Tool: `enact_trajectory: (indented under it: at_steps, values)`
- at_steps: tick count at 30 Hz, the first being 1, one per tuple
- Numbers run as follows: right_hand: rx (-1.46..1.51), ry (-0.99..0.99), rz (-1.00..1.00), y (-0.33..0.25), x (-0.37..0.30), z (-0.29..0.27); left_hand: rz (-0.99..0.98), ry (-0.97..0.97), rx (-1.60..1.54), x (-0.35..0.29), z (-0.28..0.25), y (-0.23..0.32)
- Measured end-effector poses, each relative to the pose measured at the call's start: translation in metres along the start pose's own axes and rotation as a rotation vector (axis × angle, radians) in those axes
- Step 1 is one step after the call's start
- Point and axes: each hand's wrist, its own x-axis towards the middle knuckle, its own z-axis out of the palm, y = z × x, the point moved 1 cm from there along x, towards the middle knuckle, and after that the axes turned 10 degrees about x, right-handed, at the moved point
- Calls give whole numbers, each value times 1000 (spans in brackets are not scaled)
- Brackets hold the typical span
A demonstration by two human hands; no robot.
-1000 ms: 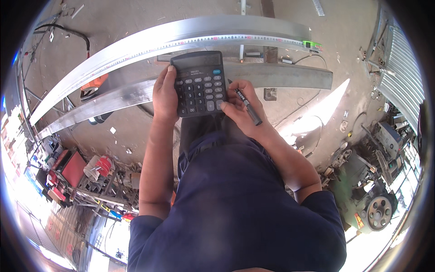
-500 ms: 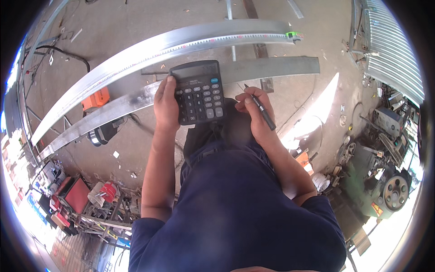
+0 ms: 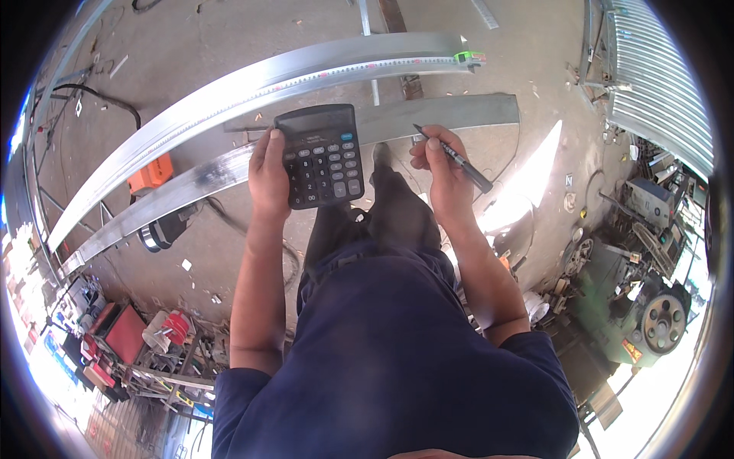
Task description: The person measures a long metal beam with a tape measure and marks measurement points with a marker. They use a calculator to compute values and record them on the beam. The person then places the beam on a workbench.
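Below, littered workshop floor (image 3: 267, 30), metal beams (image 3: 222, 170), green machine (image 3: 608, 310), left grip (image 3: 269, 174) around calculator (image 3: 321, 164), right grip (image 3: 449, 183) around marker (image 3: 465, 164)

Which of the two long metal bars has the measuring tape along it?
The far bar: the measuring tape runs along it; the nearer bar, partly behind the calculator, shows none.

One calculator (image 3: 317, 164), one marker (image 3: 468, 167) (plus one tape measure (image 3: 323, 75))

A black calculator (image 3: 323, 158) faces up, left of a slanting marker (image 3: 471, 171).
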Motion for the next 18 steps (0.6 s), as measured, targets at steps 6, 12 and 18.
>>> enact_trajectory:
  at_steps: [6,12,18]
  values:
    - [-14,-83,49,-7,63,-43,-20,57,58,36,41,-18]
    - [-108,-181,121,-3,127,-56,39,92,236,66,54,-32]
    - [-59,-183,157,19,177,-34,-53,-37,235,97,48,-36]
